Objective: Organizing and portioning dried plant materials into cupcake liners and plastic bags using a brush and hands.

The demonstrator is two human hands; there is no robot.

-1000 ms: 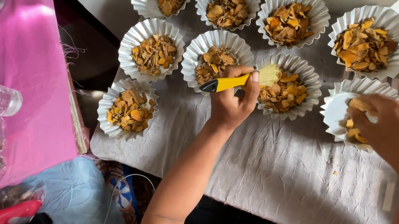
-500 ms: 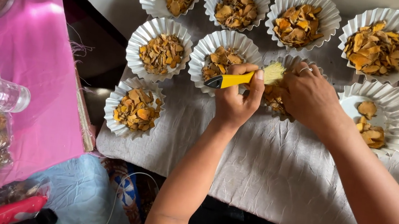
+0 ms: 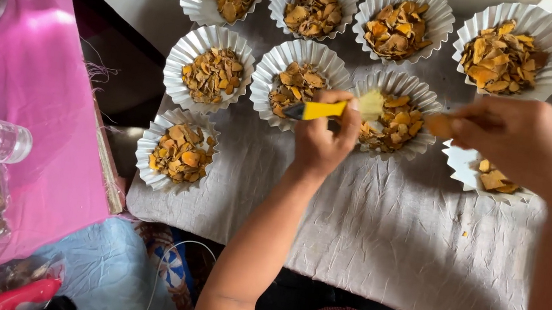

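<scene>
Your left hand [image 3: 325, 140] is closed around a yellow-handled brush [image 3: 322, 110], bristles over the middle-row foil cup [image 3: 397, 114] of orange-brown chips. Your right hand [image 3: 519, 142] pinches one chip [image 3: 438, 124] just beside that cup, above a nearly empty cup [image 3: 485, 179]. All cups sit on the grey cloth [image 3: 379, 241] covering the table.

Bright, soft daylight, even across the grey cloth [image 3: 378, 248]; shadows faint, falling toward 6 o'clock. Pink cloth [image 3: 31, 106] at 9 o'clock shows a pale washed-out patch. Right hand [image 3: 522, 143] at 2 o'clock motion-blurred; left hand [image 3: 325, 137] sharper. Mild wide-angle stretch at edges.
</scene>
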